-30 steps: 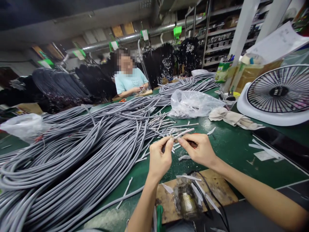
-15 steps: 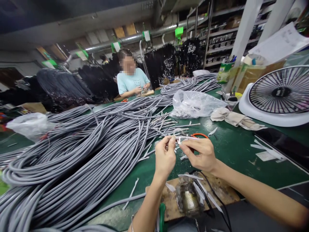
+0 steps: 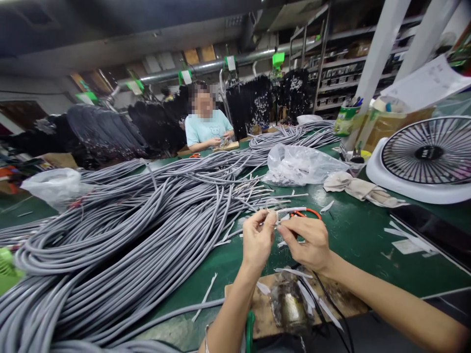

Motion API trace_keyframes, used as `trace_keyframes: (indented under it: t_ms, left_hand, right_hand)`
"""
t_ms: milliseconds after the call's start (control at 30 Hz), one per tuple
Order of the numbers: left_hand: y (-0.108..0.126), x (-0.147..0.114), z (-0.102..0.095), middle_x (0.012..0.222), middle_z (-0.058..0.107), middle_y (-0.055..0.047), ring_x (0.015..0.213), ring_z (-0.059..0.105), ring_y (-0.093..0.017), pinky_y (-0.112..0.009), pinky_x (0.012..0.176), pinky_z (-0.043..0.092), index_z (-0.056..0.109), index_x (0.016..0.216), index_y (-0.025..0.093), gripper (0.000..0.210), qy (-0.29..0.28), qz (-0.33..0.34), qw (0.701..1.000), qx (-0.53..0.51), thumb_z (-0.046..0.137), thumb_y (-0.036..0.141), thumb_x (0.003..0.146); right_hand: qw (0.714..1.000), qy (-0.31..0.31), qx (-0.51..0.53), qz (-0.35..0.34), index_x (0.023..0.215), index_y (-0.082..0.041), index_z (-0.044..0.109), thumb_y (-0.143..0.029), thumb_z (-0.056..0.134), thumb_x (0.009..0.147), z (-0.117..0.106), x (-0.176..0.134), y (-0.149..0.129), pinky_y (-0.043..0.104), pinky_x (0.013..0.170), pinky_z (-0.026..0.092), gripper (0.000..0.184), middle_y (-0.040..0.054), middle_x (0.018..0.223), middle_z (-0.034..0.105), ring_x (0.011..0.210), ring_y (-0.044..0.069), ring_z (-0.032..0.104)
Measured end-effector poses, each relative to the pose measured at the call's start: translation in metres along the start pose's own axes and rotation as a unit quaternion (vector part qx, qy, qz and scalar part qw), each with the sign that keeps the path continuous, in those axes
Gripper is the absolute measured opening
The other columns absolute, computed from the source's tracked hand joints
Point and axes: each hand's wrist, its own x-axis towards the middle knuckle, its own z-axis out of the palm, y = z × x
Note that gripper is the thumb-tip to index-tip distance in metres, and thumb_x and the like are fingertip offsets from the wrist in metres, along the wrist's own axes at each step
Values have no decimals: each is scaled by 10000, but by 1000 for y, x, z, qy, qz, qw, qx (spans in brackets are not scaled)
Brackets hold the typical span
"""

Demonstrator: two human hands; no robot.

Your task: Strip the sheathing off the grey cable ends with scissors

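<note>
Both hands meet in front of me at the end of a cable (image 3: 297, 210), whose pale, thin tip shows just above my fingers. My left hand (image 3: 258, 240) is closed, with thumb and forefinger pinching it. The fingertips of my right hand (image 3: 308, 240) are pinched on the same end from the other side, at a small white strip. Exactly how the fingers grip is partly hidden. Behind my right hand, an orange looped handle (image 3: 312, 212) lies on the green table. A large bundle of grey cables (image 3: 147, 235) spreads out to the left.
Below my hands is a wooden board (image 3: 265, 309) with a worn metal block (image 3: 290, 304), black cords and white scraps. Farther off are a clear plastic bag (image 3: 301, 164), a cloth (image 3: 362, 189), a white fan (image 3: 429, 154) and a seated person (image 3: 208, 130) handling something across the table.
The camera view has shifted slightly. Both hands stay together at the cable end, and its pale tip now shows more plainly above my right fingers.
</note>
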Motion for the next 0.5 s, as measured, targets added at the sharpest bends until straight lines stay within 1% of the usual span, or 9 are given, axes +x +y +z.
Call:
trace_keyframes:
  t_ms: [100,167,200,233,300,367,400,433,500]
  left_hand:
    - [-1,-1,4,455,231,101,367,156,-19,-165,349,149,432,599,156,340,22,-18,997,-67,620,416,710]
    - [1,-1,4,450,242,101,366,155,-19,-165,347,154,447,597,152,324,36,-17,996,-78,624,398,710]
    - [2,-1,3,453,265,97,367,163,-19,-166,348,162,464,602,148,310,42,-9,997,-71,614,393,720]
    - [4,-1,2,464,308,88,370,188,-22,-166,355,184,494,621,144,287,46,6,998,-51,600,385,735]
    - [8,0,-2,526,440,53,406,300,-34,-171,402,270,570,684,138,234,50,53,997,30,582,361,756]
    - [13,1,-4,642,568,6,517,447,-69,-188,510,365,636,764,138,197,35,97,986,129,573,325,769]
    - [14,0,-4,689,604,-13,582,496,-93,-201,562,391,656,795,138,198,23,108,980,167,564,312,775]
    - [16,0,-3,707,621,-24,623,522,-113,-212,592,403,668,805,133,211,13,113,975,193,550,308,783]
    - [16,-3,1,694,624,-32,636,533,-133,-226,597,407,674,802,121,250,11,115,971,211,517,316,801]
  right_hand:
    - [999,4,-35,-37,691,-171,608,-125,550,772,1,-2,1,230,545,415,110,20,571,628,496,109,543]
    - [998,6,-41,-48,691,-168,608,-125,556,767,2,0,-1,228,537,407,102,19,568,625,491,108,537]
    - [998,6,-34,-42,684,-168,604,-131,552,770,2,1,-2,226,531,402,107,16,565,620,485,105,529]
    - [999,0,-20,-26,670,-168,596,-143,543,778,1,3,-3,221,514,392,123,7,549,603,467,98,510]
    - [999,-24,21,40,621,-168,559,-176,500,812,-1,8,-6,209,453,355,200,-17,496,536,418,80,446]
    - [992,-41,50,107,598,-169,530,-198,458,840,-3,10,-8,201,396,306,255,-33,464,467,387,69,381]
    - [991,-37,50,118,603,-168,531,-197,456,842,-4,10,-7,200,395,305,252,-33,468,464,391,69,379]
    - [993,-26,42,107,618,-167,540,-187,467,834,-5,9,-6,200,414,325,229,-26,486,487,408,73,400]
    - [999,2,10,45,655,-167,568,-152,513,800,-6,5,-3,213,482,374,156,-7,526,544,451,86,454]
